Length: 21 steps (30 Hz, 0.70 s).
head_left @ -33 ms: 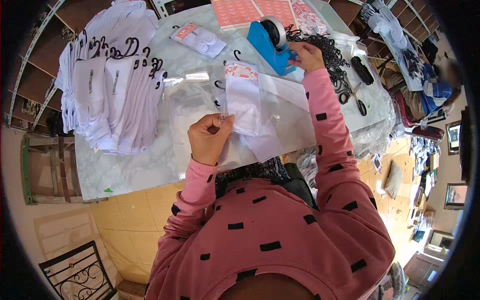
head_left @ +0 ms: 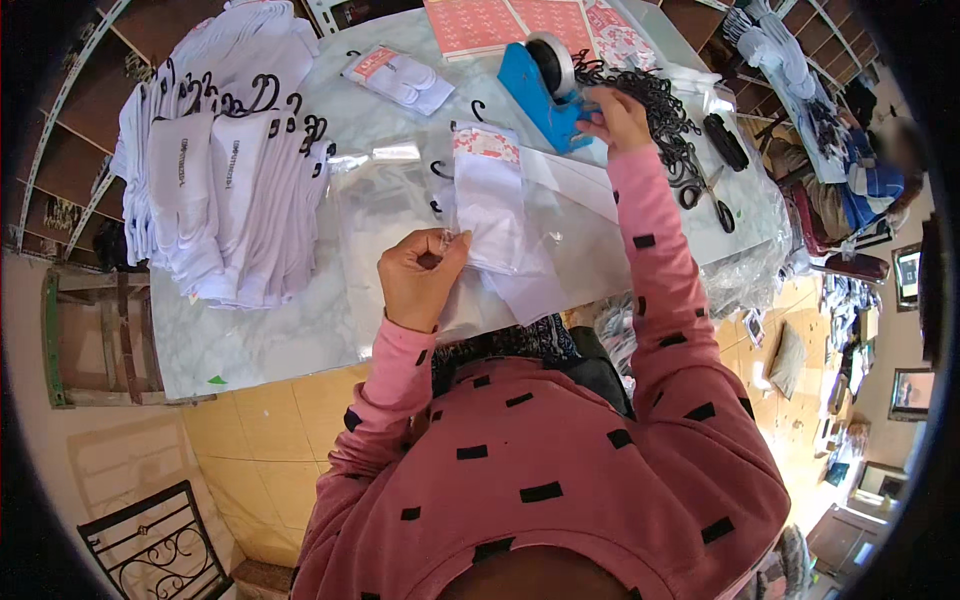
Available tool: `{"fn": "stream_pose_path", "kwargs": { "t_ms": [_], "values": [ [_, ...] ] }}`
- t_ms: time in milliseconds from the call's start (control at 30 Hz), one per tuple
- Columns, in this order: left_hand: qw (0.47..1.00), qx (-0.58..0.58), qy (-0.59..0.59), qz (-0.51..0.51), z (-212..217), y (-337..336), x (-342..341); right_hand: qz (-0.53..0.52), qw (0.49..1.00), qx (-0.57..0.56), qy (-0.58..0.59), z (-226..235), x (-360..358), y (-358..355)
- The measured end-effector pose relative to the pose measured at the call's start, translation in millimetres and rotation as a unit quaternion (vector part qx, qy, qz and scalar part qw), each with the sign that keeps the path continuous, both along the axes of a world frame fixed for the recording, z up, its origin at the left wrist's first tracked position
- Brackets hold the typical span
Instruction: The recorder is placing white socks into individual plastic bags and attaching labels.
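Note:
A pair of folded white socks with a red-and-white patterned label and a black hook lies in a clear plastic bag in front of me. My left hand is closed at its lower left side, thumb and finger pinching a crumpled bit of the clear plastic bag. At the far right, the bunched fingers of my right hand are at the front end of a blue tape dispenser with its roll. Any strip of tape between those fingers is too small to make out. Another white sock lies partly under the packed pair.
Piles of white socks on black hooks fill the table's left. Flat clear bags lie beside my left hand. Farther back are a packed sock pair and red patterned sheets. Black hooks and scissors lie right.
My right hand has shifted slightly to the right at the dispenser's front end, its fingers more curled. My left hand keeps its pinch on the bag.

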<state>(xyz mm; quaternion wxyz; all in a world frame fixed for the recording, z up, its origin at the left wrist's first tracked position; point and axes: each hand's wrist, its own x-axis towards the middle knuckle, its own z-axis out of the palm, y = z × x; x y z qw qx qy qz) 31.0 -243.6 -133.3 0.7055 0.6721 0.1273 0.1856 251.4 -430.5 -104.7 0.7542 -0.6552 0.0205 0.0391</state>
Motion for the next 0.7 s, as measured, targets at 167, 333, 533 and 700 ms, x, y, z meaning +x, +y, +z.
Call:
{"fn": "stream_pose_path", "kwargs": {
  "t_ms": [167, 333, 533, 700],
  "values": [
    [1.000, 0.021, -0.012, 0.001, -5.5, 1.7, -0.7, -0.053, 0.991, 0.096, -0.078, -11.6, -28.3, 3.3],
    [1.000, 0.018, -0.013, -0.010, -5.4, 0.3, 2.2, -0.014, 0.996, 0.079, -0.040, 2.2, -21.9, -4.3],
    [1.000, 0.022, -0.014, -0.013, -7.9, -3.3, 1.8, -0.022, 0.989, 0.136, -0.055, -25.0, -26.7, -14.7],
    [1.000, 0.013, 0.002, -0.018, -0.4, -3.3, -0.7, -0.010, 0.974, -0.215, -0.070, -27.2, -21.5, -25.4]
  ]
}}
